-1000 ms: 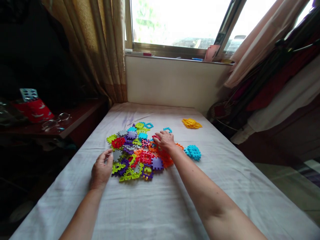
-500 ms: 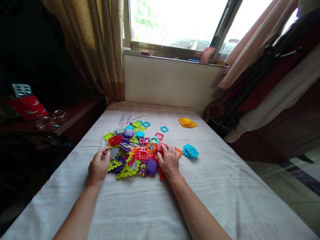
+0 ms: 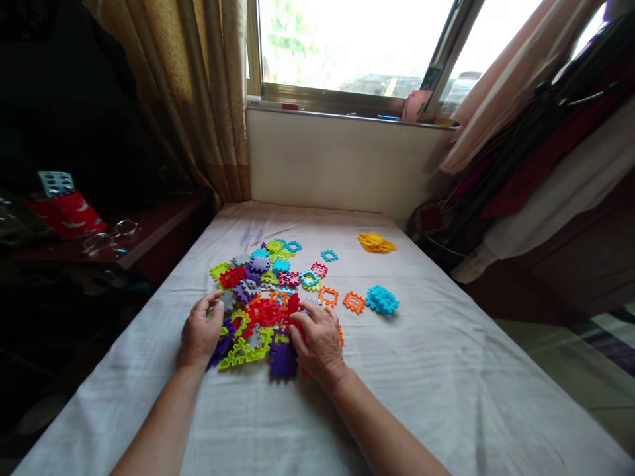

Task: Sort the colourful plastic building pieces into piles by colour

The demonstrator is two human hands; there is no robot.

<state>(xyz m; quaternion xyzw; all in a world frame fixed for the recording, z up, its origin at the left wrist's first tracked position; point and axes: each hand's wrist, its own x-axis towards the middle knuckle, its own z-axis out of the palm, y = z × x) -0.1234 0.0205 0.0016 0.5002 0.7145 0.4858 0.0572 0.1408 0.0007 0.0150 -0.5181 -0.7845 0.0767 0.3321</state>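
Observation:
A heap of notched plastic building tiles (image 3: 248,337) in red, green, purple, grey and orange lies on the sheet. At its left edge my left hand (image 3: 201,330) rests, thumb and fingers apart, close to a grey tile (image 3: 228,302) and holding nothing I can see. My right hand (image 3: 317,340) is over the heap's right side, its fingers bent onto a red tile (image 3: 293,305) that stands tilted at the fingertips. A dark purple tile (image 3: 283,361) lies just left of that hand. Orange tiles are partly hidden under its palm.
Stacked blue tiles (image 3: 381,300) and yellow tiles (image 3: 376,242) sit to the right on the bed sheet (image 3: 421,390). Single orange tiles (image 3: 354,302) and a blue frame tile (image 3: 329,255) lie apart. At left, glasses (image 3: 112,237) and a red pouch (image 3: 69,215) rest on a cabinet.
My right hand has moved left and slightly down across the heap, shifting red and purple tiles. Orange tiles to its right are now uncovered. My left hand has stayed nearly in place.

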